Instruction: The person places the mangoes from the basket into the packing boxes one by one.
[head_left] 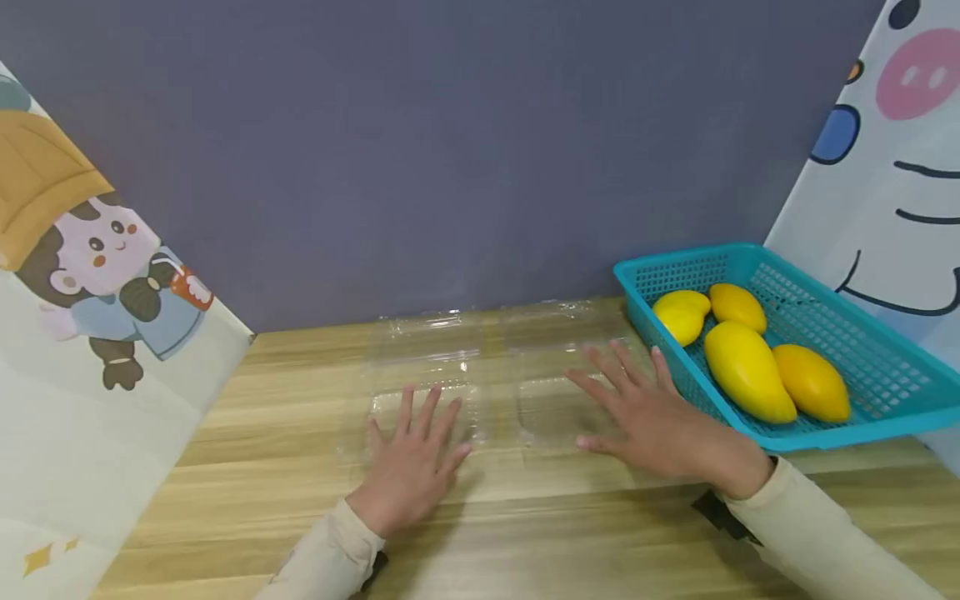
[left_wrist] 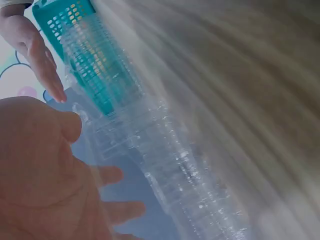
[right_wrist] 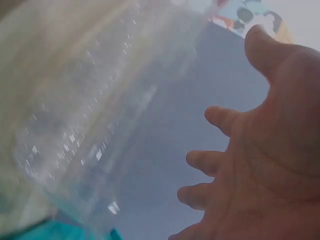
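Two clear plastic clamshell boxes stand side by side on the wooden table, lids raised at the back. My left hand, fingers spread, is over the near edge of the left box. With fingers fanned out, my right hand hovers by the right side of the right box. Neither hand holds anything. In the left wrist view the left palm faces the clear plastic, and the right wrist view has the right palm beside the right box.
A teal plastic basket at the right holds several yellow mangoes. Behind the boxes rises a grey-blue wall. Cartoon-printed panels flank the wooden table on both sides.
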